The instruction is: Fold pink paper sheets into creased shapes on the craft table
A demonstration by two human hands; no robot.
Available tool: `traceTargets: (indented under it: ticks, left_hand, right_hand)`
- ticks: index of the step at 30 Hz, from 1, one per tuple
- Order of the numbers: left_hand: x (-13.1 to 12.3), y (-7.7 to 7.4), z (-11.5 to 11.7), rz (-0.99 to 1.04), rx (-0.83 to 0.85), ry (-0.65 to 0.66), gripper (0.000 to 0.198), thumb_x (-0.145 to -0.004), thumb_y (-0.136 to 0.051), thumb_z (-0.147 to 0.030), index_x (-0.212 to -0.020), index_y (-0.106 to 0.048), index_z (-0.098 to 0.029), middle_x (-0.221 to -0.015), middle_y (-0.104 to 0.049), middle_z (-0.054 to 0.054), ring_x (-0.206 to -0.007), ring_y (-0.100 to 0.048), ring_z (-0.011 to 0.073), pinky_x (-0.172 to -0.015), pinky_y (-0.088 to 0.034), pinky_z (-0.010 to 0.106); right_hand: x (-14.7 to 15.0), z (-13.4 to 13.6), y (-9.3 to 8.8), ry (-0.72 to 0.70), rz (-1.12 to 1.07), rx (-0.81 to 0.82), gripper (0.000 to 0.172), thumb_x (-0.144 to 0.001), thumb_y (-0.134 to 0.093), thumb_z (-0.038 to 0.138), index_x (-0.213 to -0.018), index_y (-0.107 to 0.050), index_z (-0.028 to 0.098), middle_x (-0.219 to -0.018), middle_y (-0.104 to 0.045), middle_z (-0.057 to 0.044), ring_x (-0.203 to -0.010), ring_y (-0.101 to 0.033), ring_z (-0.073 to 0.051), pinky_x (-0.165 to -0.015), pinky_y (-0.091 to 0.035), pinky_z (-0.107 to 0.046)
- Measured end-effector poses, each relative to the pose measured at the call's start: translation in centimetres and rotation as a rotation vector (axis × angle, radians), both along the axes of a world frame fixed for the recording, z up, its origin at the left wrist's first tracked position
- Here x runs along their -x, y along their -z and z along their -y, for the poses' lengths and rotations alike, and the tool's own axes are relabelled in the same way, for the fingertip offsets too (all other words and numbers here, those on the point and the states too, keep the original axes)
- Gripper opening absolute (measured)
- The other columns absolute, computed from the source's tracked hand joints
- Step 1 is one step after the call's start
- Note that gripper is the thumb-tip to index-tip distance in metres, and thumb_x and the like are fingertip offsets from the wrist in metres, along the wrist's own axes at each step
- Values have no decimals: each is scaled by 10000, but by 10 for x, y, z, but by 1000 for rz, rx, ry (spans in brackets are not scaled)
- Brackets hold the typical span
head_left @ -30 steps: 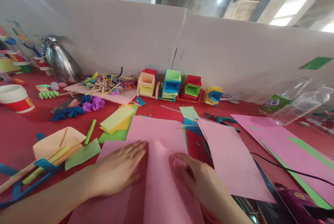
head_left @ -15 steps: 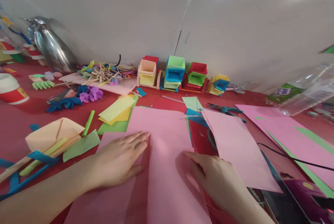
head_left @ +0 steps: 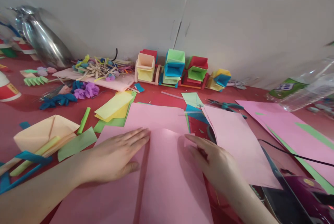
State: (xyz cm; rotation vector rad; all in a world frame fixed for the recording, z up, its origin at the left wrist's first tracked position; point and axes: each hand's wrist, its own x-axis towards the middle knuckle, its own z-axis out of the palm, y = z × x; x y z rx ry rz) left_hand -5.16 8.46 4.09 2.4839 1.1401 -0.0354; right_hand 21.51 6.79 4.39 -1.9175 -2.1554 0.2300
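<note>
My left hand [head_left: 114, 156] lies flat with its fingers stretched out on a large sheet of pink paper [head_left: 104, 199]. Its fingertips reach the left edge of a pink paper flap [head_left: 169, 182] that lies over the sheet, its top edge bulging slightly upward. At the flap's right side, my right hand [head_left: 216, 161] rests with index finger and thumb extended and a little apart; its other fingers are hidden. Behind the hands lies another pink sheet [head_left: 156, 114], with green paper showing at its edges.
Stacked coloured paper boxes [head_left: 174, 67] stand along the wall. Pliers [head_left: 227, 105] and more pink sheets [head_left: 237, 140] lie at right, near a purple tool [head_left: 308, 196] and a plastic bottle [head_left: 302, 88]. A steel jug [head_left: 44, 39], sticks [head_left: 99, 69] and a peach paper piece [head_left: 47, 131] are at left.
My right hand has slid up along the flap, away from me. The flap's top edge now bulges upward. My left hand stays on the sheet, and the view has shifted slightly.
</note>
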Motion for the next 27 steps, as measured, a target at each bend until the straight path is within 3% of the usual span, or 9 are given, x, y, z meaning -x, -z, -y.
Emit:
traceTargets:
  ticks: [7,20,27]
  left_hand:
    - [-3,-5,2,-19,-8,-8,619,-830,-434,-354,-1384,-194,-218,-1436,-127,39,-1313,-162,205,-1069,-169,344]
    - [-5,-9,5,-163,-81,19,600,-853,-363,-381,-1383,-202,-149,-1442,-124,40,-1315,-162,191,-1072,-187,325]
    - [-6,-1,6,-184,-201,39,597,-857,-337,-397,-1381,-208,-143,-1445,-126,52,-1318,-158,200,-1074,-172,334]
  right_hand:
    - [-3,0,0,-45,141,71,358,-796,-377,194,-1007,-631,332,-839,-675,1,-683,-633,-170,-534,-391,-241]
    - [0,5,-4,-80,259,42,348,-800,-371,176,-987,-628,316,-800,-681,4,-606,-629,-151,-473,-343,-222]
    - [4,6,-6,-79,268,76,329,-808,-380,177,-983,-624,313,-800,-682,11,-634,-638,-159,-492,-360,-227]
